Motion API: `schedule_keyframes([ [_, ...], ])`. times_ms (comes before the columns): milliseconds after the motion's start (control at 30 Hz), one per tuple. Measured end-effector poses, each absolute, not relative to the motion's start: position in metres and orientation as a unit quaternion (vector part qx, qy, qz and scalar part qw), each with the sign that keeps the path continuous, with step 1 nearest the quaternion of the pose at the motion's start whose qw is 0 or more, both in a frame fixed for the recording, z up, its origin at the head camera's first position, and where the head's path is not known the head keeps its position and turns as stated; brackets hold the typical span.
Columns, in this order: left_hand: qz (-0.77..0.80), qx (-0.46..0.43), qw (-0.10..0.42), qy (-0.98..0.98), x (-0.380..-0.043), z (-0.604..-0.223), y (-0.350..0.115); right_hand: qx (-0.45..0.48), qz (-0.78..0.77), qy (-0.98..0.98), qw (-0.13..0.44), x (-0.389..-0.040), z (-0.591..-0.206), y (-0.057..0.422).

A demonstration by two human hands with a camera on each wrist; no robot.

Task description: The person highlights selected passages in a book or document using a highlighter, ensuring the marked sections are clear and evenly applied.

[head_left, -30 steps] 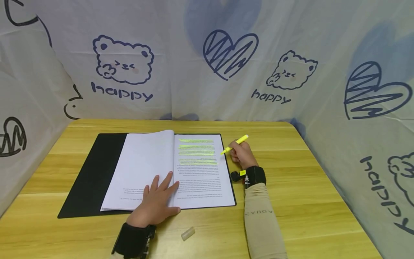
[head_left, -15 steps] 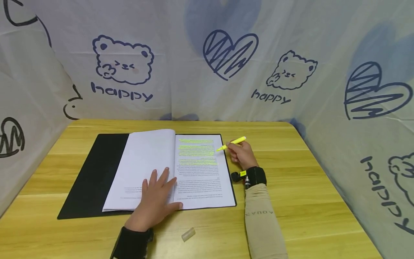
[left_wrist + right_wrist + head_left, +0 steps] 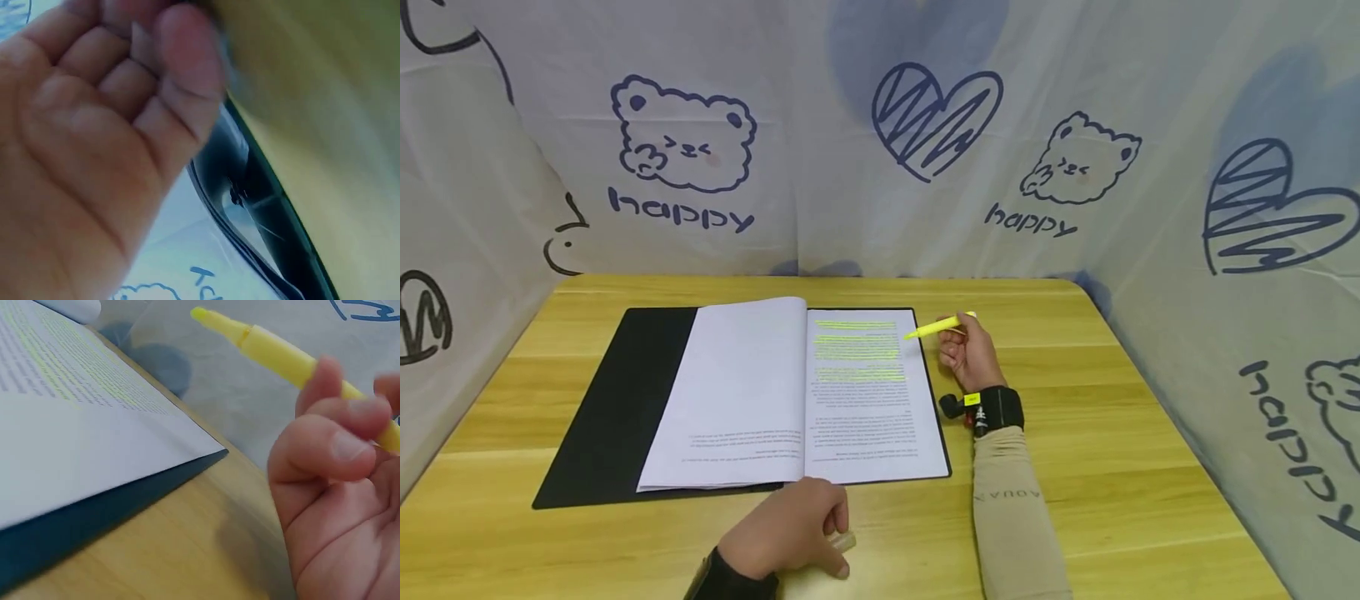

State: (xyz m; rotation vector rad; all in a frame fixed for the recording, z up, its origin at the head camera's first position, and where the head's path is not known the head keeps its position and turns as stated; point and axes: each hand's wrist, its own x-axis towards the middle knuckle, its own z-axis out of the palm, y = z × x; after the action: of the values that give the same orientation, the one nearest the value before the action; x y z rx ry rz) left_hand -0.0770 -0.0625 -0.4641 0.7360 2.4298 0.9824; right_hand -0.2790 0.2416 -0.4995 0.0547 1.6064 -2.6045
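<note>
Held in my right hand (image 3: 973, 354) is a yellow highlighter (image 3: 936, 326), its uncapped tip pointing left over the right edge of the printed page (image 3: 865, 433). In the right wrist view the fingers curl around the highlighter (image 3: 281, 359), with its tip raised above the paper. My left hand (image 3: 793, 529) is low over the table in front of the folder. Its thumb and bent fingers stand apart on either side of a small translucent cap (image 3: 844, 542), partly hidden by the hand. The left wrist view shows the palm and blurred, bent fingers (image 3: 187, 56), with no cap visible.
A black folder (image 3: 602, 417) lies spread on the wooden table (image 3: 1112, 467), with a blank-topped sheet (image 3: 730, 375) turned to the left. Yellow highlighted lines cross the upper part of the right page. White printed curtains (image 3: 820, 167) enclose the back and sides.
My left hand has left the pages and moved down and right to the cap, its fingers bending. The right hand has turned slightly, still holding the highlighter, whose tip has shifted a little upward.
</note>
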Motion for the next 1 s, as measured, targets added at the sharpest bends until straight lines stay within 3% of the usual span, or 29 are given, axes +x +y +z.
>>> schedule_keyframes([
  [100,0.341,0.278,0.197,0.876,-0.075,-0.466,-0.062,0.012,-0.852,0.521,0.045,-0.279,-0.498,0.241],
  [267,0.386,0.287,0.121,0.868,-0.084,-0.466,-0.059,-0.022,-0.843,0.531,0.078,-0.275,-0.497,0.238],
  [400,0.469,0.213,0.049,0.856,-0.089,-0.465,-0.056,-0.062,-0.821,0.550,0.143,-0.270,-0.496,0.235],
  [467,0.531,0.148,0.046,0.833,-0.089,-0.462,-0.055,-0.098,-0.799,0.560,0.195,-0.268,-0.495,0.235],
  [567,0.659,0.042,0.081,0.747,-0.090,-0.458,-0.054,-0.171,-0.757,0.569,0.273,-0.266,-0.494,0.234],
  [667,0.747,-0.017,0.102,0.656,-0.092,-0.456,-0.054,-0.227,-0.729,0.560,0.321,-0.264,-0.489,0.232],
  [833,0.789,-0.039,0.093,0.606,-0.095,-0.458,-0.053,-0.265,-0.756,0.499,0.330,-0.259,-0.475,0.226],
  [1000,0.790,-0.034,0.076,0.607,-0.094,-0.458,-0.052,-0.266,-0.767,0.512,0.282,-0.244,-0.460,0.222],
])
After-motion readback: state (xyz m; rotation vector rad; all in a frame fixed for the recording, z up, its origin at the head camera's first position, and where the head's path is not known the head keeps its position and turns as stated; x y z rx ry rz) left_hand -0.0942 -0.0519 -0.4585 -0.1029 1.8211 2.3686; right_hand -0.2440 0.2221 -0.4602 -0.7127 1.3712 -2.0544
